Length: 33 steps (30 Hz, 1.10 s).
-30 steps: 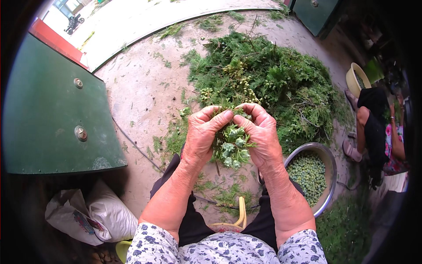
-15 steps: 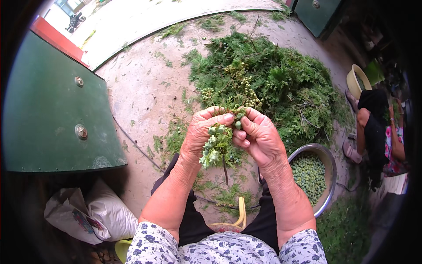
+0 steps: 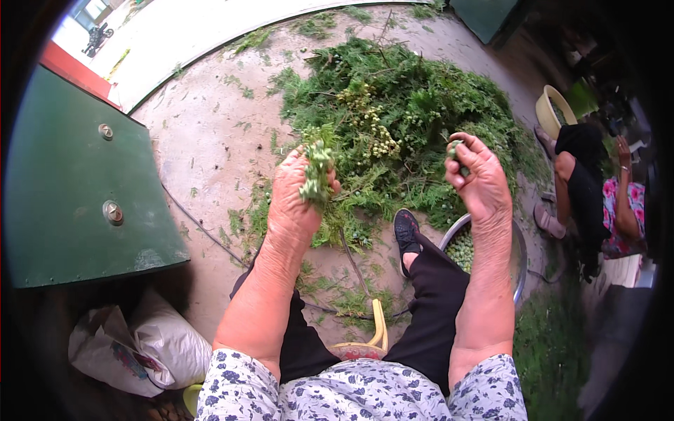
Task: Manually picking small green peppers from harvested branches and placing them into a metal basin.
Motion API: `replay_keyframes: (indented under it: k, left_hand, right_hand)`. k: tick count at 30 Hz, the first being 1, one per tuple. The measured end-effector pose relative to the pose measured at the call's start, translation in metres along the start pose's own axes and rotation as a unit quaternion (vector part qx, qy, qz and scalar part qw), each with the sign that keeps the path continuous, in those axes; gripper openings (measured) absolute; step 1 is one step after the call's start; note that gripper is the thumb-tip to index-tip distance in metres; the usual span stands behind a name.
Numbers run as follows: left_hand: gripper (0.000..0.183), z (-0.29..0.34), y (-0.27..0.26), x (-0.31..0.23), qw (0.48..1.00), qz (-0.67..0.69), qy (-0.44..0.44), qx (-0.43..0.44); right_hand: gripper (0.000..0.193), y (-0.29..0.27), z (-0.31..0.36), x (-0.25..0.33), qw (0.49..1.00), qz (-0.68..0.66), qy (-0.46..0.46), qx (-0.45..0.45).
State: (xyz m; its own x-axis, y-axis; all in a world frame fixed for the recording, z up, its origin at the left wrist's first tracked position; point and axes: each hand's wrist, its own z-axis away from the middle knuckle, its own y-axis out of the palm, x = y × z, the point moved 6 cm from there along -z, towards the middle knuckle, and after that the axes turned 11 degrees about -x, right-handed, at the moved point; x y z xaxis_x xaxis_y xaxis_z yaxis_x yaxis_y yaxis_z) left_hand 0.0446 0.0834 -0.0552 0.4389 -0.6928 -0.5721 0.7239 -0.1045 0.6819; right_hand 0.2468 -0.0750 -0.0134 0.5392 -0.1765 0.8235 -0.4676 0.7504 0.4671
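— So, what fills most of the ground?

— Concrete floor [image 3: 210,140], and on it a big heap of green branches [image 3: 414,112] spreading from the centre toward twelve and one o'clock. At nine o'clock stands a dark green metal panel [image 3: 70,189] with two round studs.

— And lower down?

— At seven o'clock lies a white sack [image 3: 168,344]. At four o'clock of the heap sits a metal bowl [image 3: 519,245] with small green seeds [image 3: 462,249] inside, partly hidden by the right forearm. Another person [image 3: 590,189] crouches at three o'clock, with a pale yellow basin [image 3: 551,109] beyond them.

— The hands?

— Both raised over the near edge of the heap, well apart. The left hand [image 3: 295,203] has its fingers clamped on a leafy sprig [image 3: 316,172] that sticks up from the fist. The right hand [image 3: 481,179], toward two o'clock of the left, has its fingers pinched together on a small green clump [image 3: 455,149], above the bowl.
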Motion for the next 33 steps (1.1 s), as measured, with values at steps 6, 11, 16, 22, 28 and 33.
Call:
replay_keyframes:
  k: [6,11,16,22,28,33]
  left_hand:
    - [0.014,0.003,0.0,0.003,0.985,-0.119,0.042,-0.115]
    - [0.014,0.001,-0.007,0.011,0.988,-0.079,0.039,-0.13]
    - [0.012,0.012,-0.002,0.016,0.992,-0.081,0.02,-0.099]
    - [0.016,0.008,-0.022,0.034,0.982,-0.141,0.056,-0.115]
    - [0.013,0.046,-0.025,0.036,0.981,-0.106,0.096,-0.128]
    - [0.014,0.095,-0.022,0.039,0.982,-0.127,0.108,-0.089]
  right_hand:
    - [0.03,-0.156,0.027,0.018,0.956,0.247,-0.066,-0.142]
    - [0.029,-0.299,0.095,-0.008,0.795,0.495,0.061,-0.344]
    - [0.017,-0.389,0.137,-0.021,0.651,0.65,-0.011,-0.392]
    - [0.02,-0.349,0.145,-0.015,0.733,0.515,-0.081,-0.437]
    - [0.015,-0.021,0.15,-0.006,0.887,0.39,-0.222,-0.104]
    - [0.019,0.045,0.156,-0.078,0.979,0.167,-0.117,-0.012]
